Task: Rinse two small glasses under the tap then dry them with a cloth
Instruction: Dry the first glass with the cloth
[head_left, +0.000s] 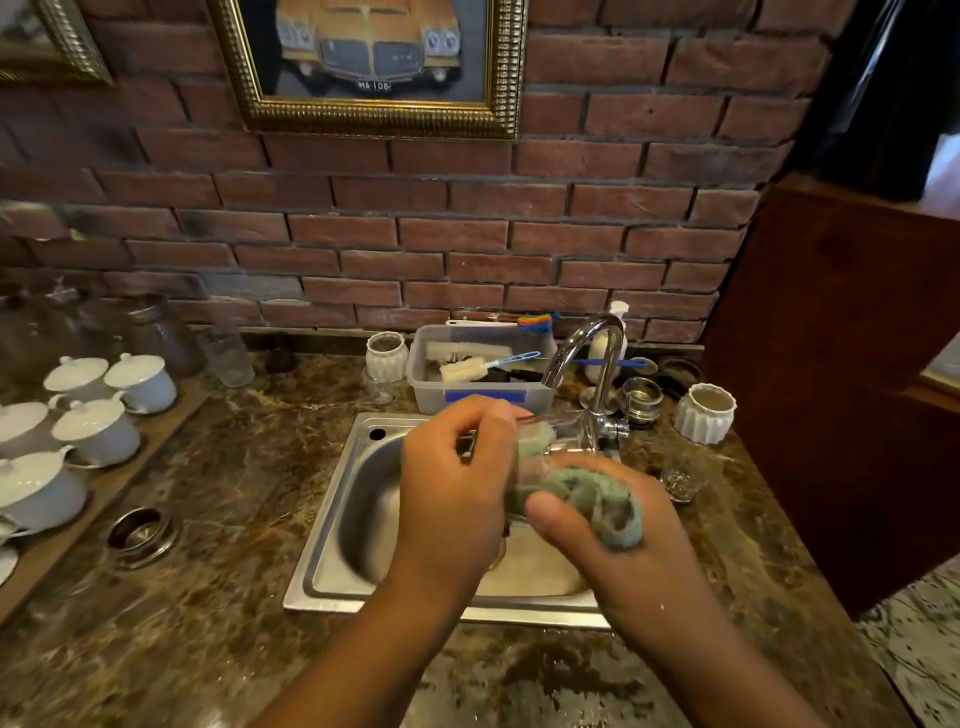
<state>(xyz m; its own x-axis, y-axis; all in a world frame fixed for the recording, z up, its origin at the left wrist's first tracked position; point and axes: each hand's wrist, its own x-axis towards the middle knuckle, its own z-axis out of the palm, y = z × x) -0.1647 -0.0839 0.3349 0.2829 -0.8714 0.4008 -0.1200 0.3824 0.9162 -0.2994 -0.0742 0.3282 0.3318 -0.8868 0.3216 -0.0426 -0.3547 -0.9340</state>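
Note:
Over the steel sink (337, 499) my left hand (452, 483) grips a small clear glass (535, 441) lying on its side. My right hand (618, 540) holds a crumpled green cloth (597, 499), part of which is pushed into the glass's mouth. The glass is blurred and largely hidden by both hands. A second small clear glass (680, 475) stands upright on the counter to the right of the sink. The chrome tap (597, 358) arches over the back of the sink; I see no water running from it.
A plastic tub (483, 400) of brushes sits behind the sink. White ribbed pots (705, 413) stand at the right and behind. Several white lidded cups (96, 431) on a wooden board fill the left counter. A metal ring (141, 535) lies left of the sink.

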